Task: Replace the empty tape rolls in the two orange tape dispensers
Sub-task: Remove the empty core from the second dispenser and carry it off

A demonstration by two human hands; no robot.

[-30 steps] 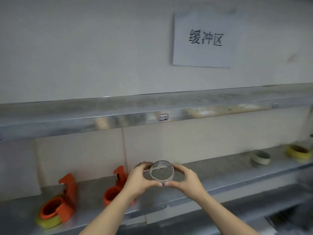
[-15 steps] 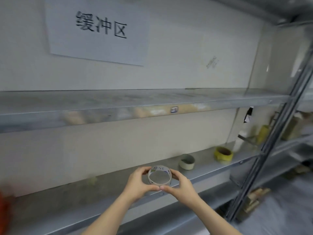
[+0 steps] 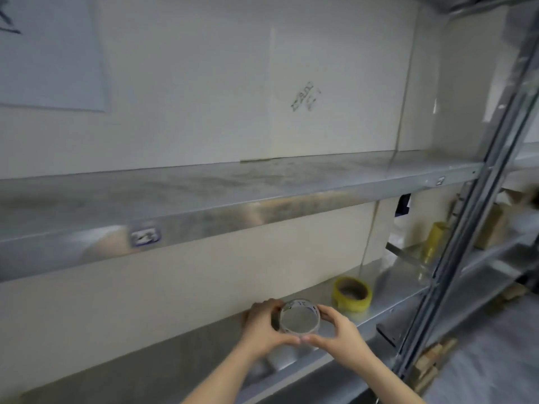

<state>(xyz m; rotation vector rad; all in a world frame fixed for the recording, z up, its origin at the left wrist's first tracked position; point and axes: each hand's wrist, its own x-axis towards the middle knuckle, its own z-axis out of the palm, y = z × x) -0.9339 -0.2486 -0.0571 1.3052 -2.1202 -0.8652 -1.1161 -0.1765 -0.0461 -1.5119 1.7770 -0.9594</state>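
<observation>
A thin grey empty tape roll (image 3: 300, 330) with printed marks on its inner face is held upright between both hands, just above the lower metal shelf (image 3: 145, 363). My left hand (image 3: 264, 328) grips its left side and my right hand (image 3: 338, 330) grips its right side, thumbs meeting under it. A full yellow tape roll (image 3: 353, 295) lies flat on the same shelf just to the right of the hands. The orange dispensers are out of view. The pale roll seen earlier is hidden behind my hands.
An upper metal shelf (image 3: 233, 196) runs across above the hands. A slanted steel upright (image 3: 455, 258) stands at the right. Behind it are a yellow cylinder (image 3: 434, 237), a cardboard box (image 3: 493, 228) and wooden blocks (image 3: 431, 363) on the floor.
The view and my hands have swung to the right along the shelf with the empty roll. The orange dispensers have left the view and the yellow roll is now close by.
</observation>
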